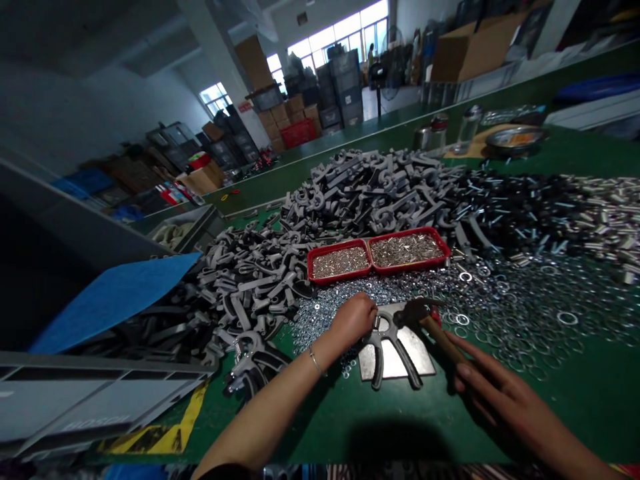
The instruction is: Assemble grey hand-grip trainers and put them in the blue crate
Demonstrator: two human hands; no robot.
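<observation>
My left hand (353, 319) is closed in a pinch at the top of a grey forked handle part (393, 347) that lies on a small steel plate (420, 353). What the fingers pinch is too small to name. My right hand (493, 393) grips the wooden handle of a hammer (425, 313), whose dark head rests over the top of the grey part. A thin bracelet sits on my left wrist.
A green table (575, 400) carries a large heap of grey handle parts (350, 193), a red two-compartment tray (377, 253) of small metal pieces, scattered washers (525, 307) and dark bolts (525, 207). A blue sheet (120, 293) and grey bins sit at left.
</observation>
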